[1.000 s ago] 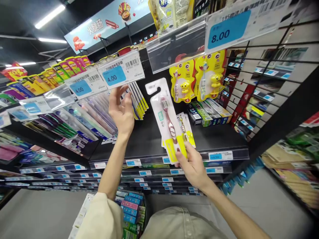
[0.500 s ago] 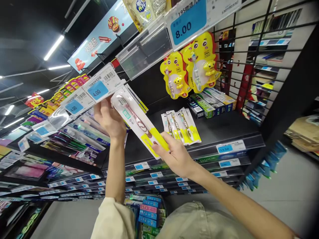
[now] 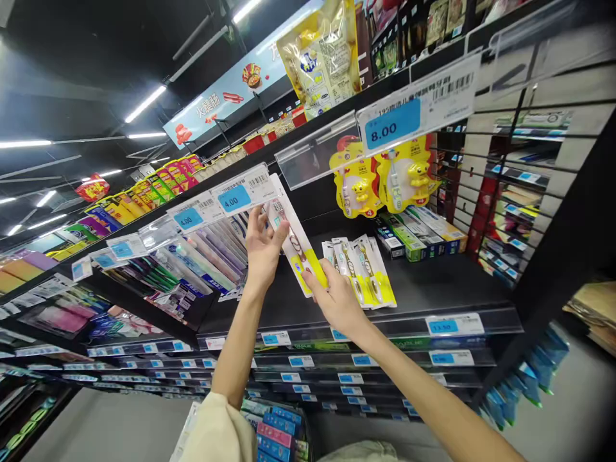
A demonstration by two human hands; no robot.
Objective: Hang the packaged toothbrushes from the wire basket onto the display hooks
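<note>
Shop shelving crowded with hanging goods fills the view. Up by the pegs, a toothbrush pack (image 3: 296, 247) is held slanted, its yellow foot pinched in the closed fingers of the right hand (image 3: 337, 301) so that the hook end reaches just under the price tag (image 3: 235, 197). The left hand (image 3: 262, 247) steadies the upper part with its thumb, fingers loosely spread; whether it truly grips is hard to tell. Loose packs (image 3: 360, 269) lie flat on the shelf (image 3: 433, 289) just beside, and hanging packs (image 3: 216, 247) crowd the pegs to the left.

Fluorescent tube lights (image 3: 144, 102) are glowing along a dark ceiling (image 3: 72, 51). Black shelving (image 3: 443, 282) is lining the aisle, a wire grid panel (image 3: 517, 128) is standing at the right, and grey floor (image 3: 110, 423) is showing below.
</note>
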